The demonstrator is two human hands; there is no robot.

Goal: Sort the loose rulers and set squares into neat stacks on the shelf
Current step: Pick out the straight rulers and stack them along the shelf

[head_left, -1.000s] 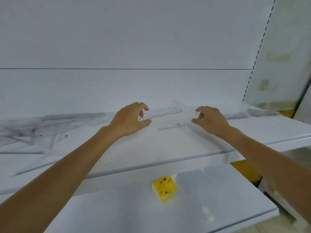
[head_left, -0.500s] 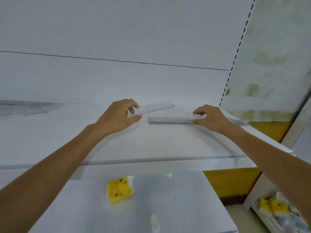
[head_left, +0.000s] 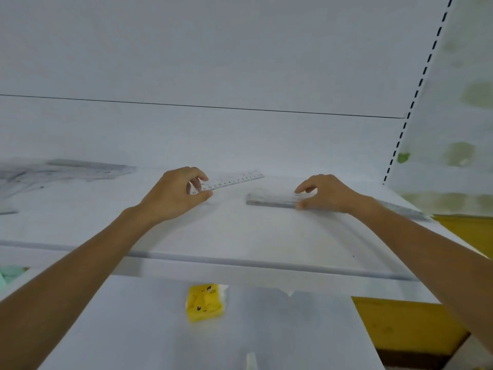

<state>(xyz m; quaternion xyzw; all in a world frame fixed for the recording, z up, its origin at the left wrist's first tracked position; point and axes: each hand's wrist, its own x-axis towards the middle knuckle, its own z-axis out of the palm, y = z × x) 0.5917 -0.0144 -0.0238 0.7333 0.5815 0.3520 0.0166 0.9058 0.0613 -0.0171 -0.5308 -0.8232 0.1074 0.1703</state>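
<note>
On the white shelf (head_left: pixel 240 236) my left hand (head_left: pixel 176 196) pinches the near end of a clear ruler (head_left: pixel 234 180), which slants up to the right above the shelf. My right hand (head_left: pixel 325 194) rests with curled fingers on a stack of clear rulers (head_left: pixel 269 200) lying flat on the shelf; thumb and fingertips grip its long edges. The stack runs on under my wrist to the shelf's right end (head_left: pixel 405 209). A loose pile of clear rulers and set squares (head_left: pixel 58 172) lies at the far left of the shelf.
A lower white shelf (head_left: pixel 266 337) holds a yellow cartoon packet (head_left: pixel 204 305). The slotted upright (head_left: pixel 416 97) and a stained side panel (head_left: pixel 458 129) close off the right. A green item (head_left: pixel 10 273) peeks in at the left edge. Yellow boards (head_left: pixel 464 233) show lower right.
The view has shifted right, then slightly back left, so the loose pile reappears at the left. My right hand has come to rest on the ruler stack; my left hand still holds its ruler.
</note>
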